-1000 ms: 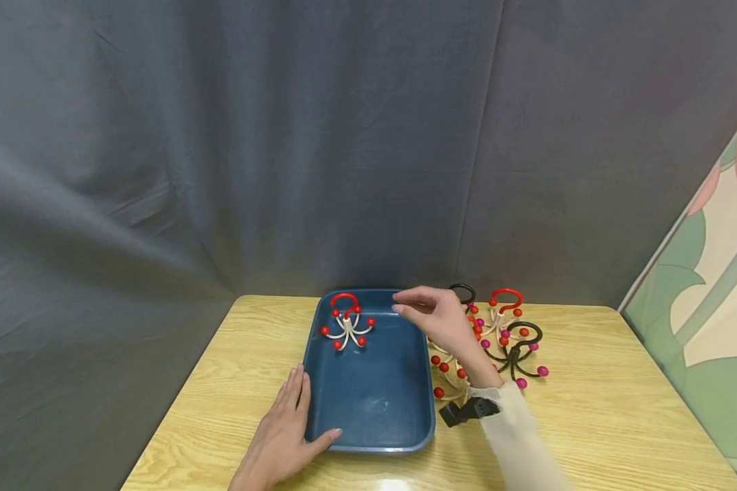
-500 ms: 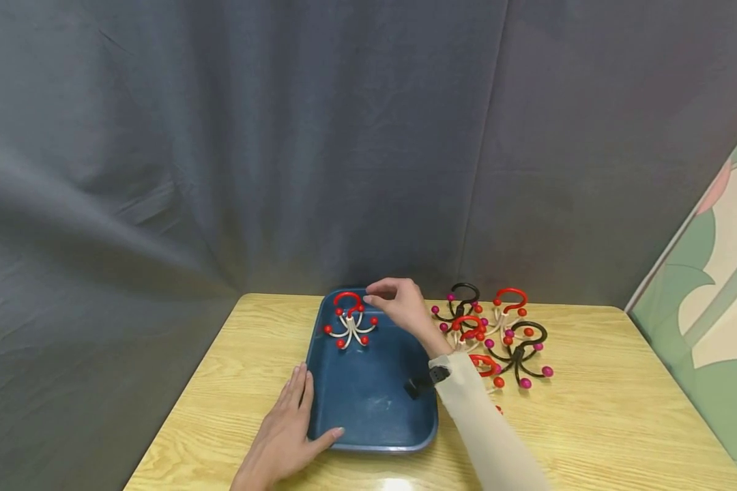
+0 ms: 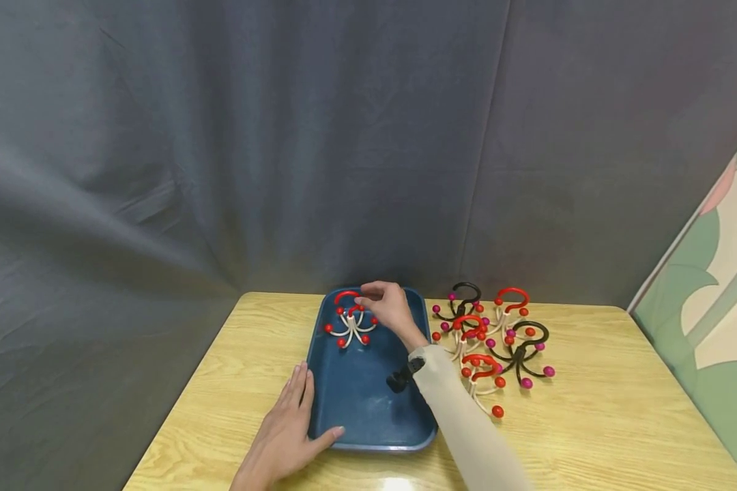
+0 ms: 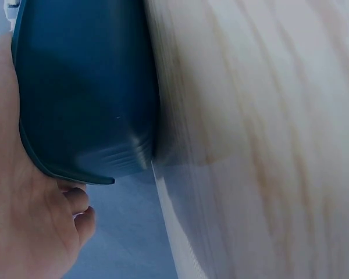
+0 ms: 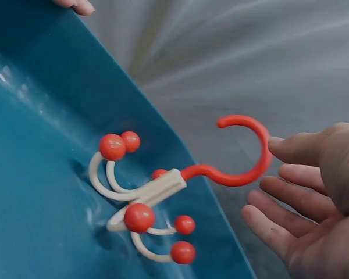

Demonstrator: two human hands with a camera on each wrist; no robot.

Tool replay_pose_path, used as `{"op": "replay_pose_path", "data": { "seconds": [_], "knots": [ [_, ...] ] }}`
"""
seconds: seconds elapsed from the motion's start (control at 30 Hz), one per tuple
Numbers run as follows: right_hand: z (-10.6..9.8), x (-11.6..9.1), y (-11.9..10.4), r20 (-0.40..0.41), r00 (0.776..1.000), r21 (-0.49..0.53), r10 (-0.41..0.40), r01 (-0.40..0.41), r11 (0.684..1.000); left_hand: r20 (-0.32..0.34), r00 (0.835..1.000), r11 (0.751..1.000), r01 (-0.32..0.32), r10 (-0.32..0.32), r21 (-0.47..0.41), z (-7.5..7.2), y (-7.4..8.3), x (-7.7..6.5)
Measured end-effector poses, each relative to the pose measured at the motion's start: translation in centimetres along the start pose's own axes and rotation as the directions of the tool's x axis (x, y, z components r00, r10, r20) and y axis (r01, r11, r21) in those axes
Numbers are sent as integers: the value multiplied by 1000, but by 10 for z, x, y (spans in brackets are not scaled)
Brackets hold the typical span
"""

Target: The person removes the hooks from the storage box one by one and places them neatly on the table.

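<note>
In the blue tray, near its far left corner, stands an octopus-shaped hanger with a red hook, white curved arms and red ball tips. Beside that hook is my right hand; in the right wrist view its thumb tip is at the hook's edge, apparently touching, with the other fingers loosely bent behind. No firm hold on the hanger shows. My left hand rests against the tray's left side, fingers straight along the outer wall and thumb at the front rim.
Right of the tray, several similar hangers crowd the wooden table: black ones with magenta balls and white ones with red hooks. A grey curtain hangs behind, and a floral panel stands at right.
My right hand has moved left from the tray's right edge to the hanger's red hook. The left hand stays on the tray; the hanger keeps its place.
</note>
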State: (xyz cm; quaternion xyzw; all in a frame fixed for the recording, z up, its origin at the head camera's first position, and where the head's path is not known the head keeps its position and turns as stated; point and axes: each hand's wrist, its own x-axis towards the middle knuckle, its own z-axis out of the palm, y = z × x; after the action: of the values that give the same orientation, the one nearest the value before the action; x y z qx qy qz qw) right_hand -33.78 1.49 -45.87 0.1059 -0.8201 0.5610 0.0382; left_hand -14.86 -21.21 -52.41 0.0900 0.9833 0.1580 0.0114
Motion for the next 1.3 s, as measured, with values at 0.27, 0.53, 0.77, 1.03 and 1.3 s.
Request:
{"op": "replay_pose_path", "data": {
  "seconds": [0.27,0.53,0.77,1.03,1.3],
  "knots": [
    [15,9,9,1,999,28,36,-36,999,8,1000,1000,0,0,0,-1,1,0],
    [18,12,12,0,998,47,56,-56,997,8,1000,1000,-1,2,-9,0,1,-1],
    [21,13,11,-8,998,57,56,-56,997,0,1000,1000,-10,10,4,1,0,-1],
    [24,13,13,9,998,59,57,-57,997,-10,1000,1000,-18,18,11,-1,-1,-2],
    [24,14,16,46,998,71,50,-53,996,10,1000,1000,-2,2,13,-1,0,0]
  ]
}}
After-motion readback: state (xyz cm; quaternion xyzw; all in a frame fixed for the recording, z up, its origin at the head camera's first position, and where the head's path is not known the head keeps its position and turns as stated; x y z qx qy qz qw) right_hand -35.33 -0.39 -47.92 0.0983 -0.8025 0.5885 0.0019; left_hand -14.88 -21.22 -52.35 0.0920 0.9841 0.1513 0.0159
